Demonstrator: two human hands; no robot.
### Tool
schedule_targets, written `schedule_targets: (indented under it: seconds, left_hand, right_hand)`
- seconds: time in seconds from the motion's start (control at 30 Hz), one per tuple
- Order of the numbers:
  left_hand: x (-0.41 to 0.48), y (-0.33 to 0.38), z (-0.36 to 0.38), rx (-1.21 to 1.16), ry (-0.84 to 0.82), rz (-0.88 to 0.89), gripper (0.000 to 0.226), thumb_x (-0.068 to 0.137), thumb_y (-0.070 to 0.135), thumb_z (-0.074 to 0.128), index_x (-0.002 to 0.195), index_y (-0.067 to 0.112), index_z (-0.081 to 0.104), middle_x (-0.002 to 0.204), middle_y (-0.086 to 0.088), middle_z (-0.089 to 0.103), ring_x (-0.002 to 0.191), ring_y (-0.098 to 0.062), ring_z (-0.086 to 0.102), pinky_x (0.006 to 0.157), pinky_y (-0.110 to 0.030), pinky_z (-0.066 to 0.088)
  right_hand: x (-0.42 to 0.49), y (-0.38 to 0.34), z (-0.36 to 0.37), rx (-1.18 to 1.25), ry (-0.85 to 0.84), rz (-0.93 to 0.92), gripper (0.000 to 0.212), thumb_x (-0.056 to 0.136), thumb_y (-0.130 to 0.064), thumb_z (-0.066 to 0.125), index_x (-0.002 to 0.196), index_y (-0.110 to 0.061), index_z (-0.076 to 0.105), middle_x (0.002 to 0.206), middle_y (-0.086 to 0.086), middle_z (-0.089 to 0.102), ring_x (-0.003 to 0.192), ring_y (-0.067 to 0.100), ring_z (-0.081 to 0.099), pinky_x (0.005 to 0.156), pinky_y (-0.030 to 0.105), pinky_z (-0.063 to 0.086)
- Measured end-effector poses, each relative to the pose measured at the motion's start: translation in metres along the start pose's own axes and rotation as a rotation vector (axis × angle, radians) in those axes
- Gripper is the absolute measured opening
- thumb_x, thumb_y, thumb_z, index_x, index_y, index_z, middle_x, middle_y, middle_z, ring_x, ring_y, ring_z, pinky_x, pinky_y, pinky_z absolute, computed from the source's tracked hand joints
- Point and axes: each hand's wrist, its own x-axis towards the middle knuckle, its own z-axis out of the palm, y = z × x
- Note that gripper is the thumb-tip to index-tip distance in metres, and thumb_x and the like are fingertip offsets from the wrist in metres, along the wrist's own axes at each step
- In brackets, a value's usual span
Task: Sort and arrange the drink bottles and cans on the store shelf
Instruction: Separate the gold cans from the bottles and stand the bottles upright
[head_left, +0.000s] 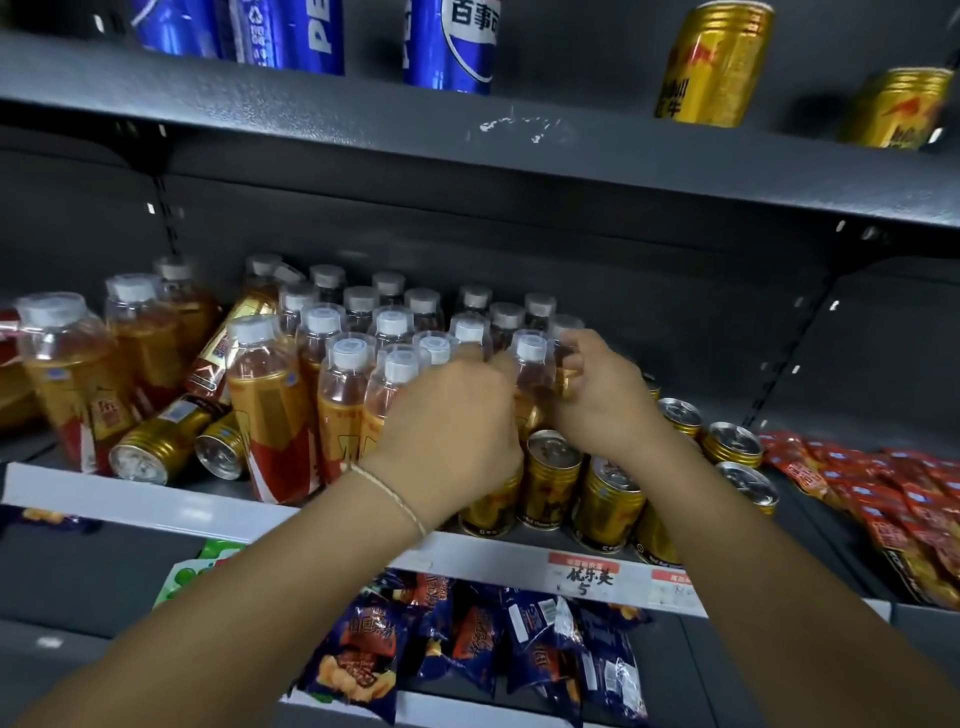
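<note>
Amber drink bottle (531, 371), white-capped: clasped between my left grip (447, 415) and right grip (597, 400); best seated upright, flush with its row.

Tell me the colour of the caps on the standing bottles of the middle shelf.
The bottle caps are white; the head view shows it best.

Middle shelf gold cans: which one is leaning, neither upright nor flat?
The tilted can at left, propped diagonally among the amber bottles. The two fallen cans below it lie on their sides; the cans at right stand upright.
</note>
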Motion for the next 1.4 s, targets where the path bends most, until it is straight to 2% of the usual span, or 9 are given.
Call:
schedule_targets:
  seconds: [0.17, 0.33, 0.53, 0.7, 0.87, 1.03, 1.1, 1.23, 1.4]
  left_hand:
    - [0.012, -0.022, -0.021, 0.151, 0.037, 0.015, 0.029, 0.092, 0.033, 0.05, 0.116, 0.017, 0.055, 0.113, -0.005, 0.057, 0.091, -0.03, 0.062, 0.064, -0.034, 0.049]
    - [0.011, -0.046, -0.02, 0.262, -0.067, -0.045, 0.044, 0.091, 0.051, 0.049, 0.123, 0.02, 0.05, 0.111, -0.005, 0.057, 0.095, -0.029, 0.062, 0.061, -0.033, 0.044]
    - [0.011, -0.058, -0.013, 0.386, -0.208, 0.014, 0.061, 0.087, 0.061, 0.05, 0.133, 0.021, 0.041, 0.119, -0.01, 0.051, 0.097, -0.032, 0.06, 0.062, -0.033, 0.039]
    - [0.012, -0.064, -0.018, 0.293, -0.379, -0.034, 0.065, 0.083, 0.062, 0.056, 0.137, 0.031, 0.034, 0.13, -0.009, 0.048, 0.113, -0.03, 0.053, 0.076, -0.037, 0.046]
    - [0.007, -0.058, -0.017, 0.284, -0.324, -0.077, 0.056, 0.081, 0.051, 0.064, 0.126, 0.03, 0.038, 0.119, -0.009, 0.047, 0.094, -0.029, 0.059, 0.063, -0.033, 0.04]
    - [-0.003, -0.053, -0.017, 0.239, -0.25, -0.107, 0.056, 0.075, 0.045, 0.07, 0.122, 0.029, 0.043, 0.116, -0.008, 0.048, 0.073, -0.023, 0.056, 0.055, -0.029, 0.043]
    - [-0.009, -0.054, -0.018, 0.232, -0.222, -0.105, 0.057, 0.074, 0.043, 0.071, 0.121, 0.028, 0.043, 0.117, -0.007, 0.047, 0.066, -0.021, 0.055, 0.051, -0.026, 0.044]
    - [-0.022, -0.056, -0.026, 0.233, -0.128, -0.049, 0.06, 0.074, 0.043, 0.071, 0.124, 0.028, 0.042, 0.123, -0.008, 0.048, 0.056, -0.016, 0.043, 0.044, -0.021, 0.03]
    - [-0.035, -0.063, -0.049, 0.179, -0.031, 0.004, 0.059, 0.075, 0.044, 0.071, 0.125, 0.029, 0.043, 0.128, -0.007, 0.047, 0.057, -0.018, 0.048, 0.049, -0.025, 0.039]
  right_hand:
    - [0.017, -0.012, 0.009, -0.066, -0.028, 0.046, 0.079, 0.078, -0.045, 0.071, 0.144, -0.022, 0.035, 0.127, 0.006, 0.057, 0.116, 0.027, 0.056, 0.088, 0.035, 0.05]
    - [0.024, -0.015, 0.019, -0.101, -0.078, 0.048, 0.086, 0.079, -0.039, 0.076, 0.149, -0.021, 0.03, 0.136, 0.012, 0.051, 0.121, 0.032, 0.052, 0.085, 0.032, 0.044]
    - [0.027, -0.013, 0.025, -0.146, -0.117, 0.089, 0.09, 0.084, -0.037, 0.076, 0.154, -0.03, 0.02, 0.155, 0.012, 0.022, 0.136, 0.038, 0.04, 0.106, 0.041, 0.041]
    - [0.029, -0.012, 0.028, -0.142, -0.136, 0.098, 0.091, 0.084, -0.034, 0.077, 0.153, -0.026, 0.019, 0.145, 0.016, 0.043, 0.13, 0.038, 0.046, 0.105, 0.044, 0.045]
    - [0.027, -0.015, 0.026, -0.033, -0.102, 0.107, 0.088, 0.082, -0.027, 0.078, 0.152, -0.024, 0.025, 0.133, 0.011, 0.056, 0.116, 0.03, 0.057, 0.097, 0.042, 0.051]
    - [0.017, -0.022, 0.02, 0.045, -0.02, 0.045, 0.081, 0.08, -0.017, 0.08, 0.148, -0.022, 0.035, 0.101, -0.002, 0.061, 0.07, 0.002, 0.051, 0.074, 0.025, 0.046]
    - [0.012, -0.028, 0.013, 0.051, 0.036, 0.018, 0.079, 0.08, -0.015, 0.079, 0.147, -0.022, 0.037, 0.095, -0.006, 0.056, 0.075, 0.007, 0.055, 0.077, 0.024, 0.044]
    - [-0.002, -0.048, -0.008, 0.04, 0.135, -0.047, 0.074, 0.081, -0.015, 0.077, 0.142, -0.027, 0.038, 0.122, 0.009, 0.059, 0.105, 0.026, 0.06, 0.088, 0.033, 0.05]
    - [-0.037, -0.086, -0.025, -0.044, 0.245, -0.174, 0.077, 0.08, -0.011, 0.076, 0.142, -0.033, 0.035, 0.13, 0.009, 0.053, 0.099, 0.016, 0.047, 0.082, 0.029, 0.038]
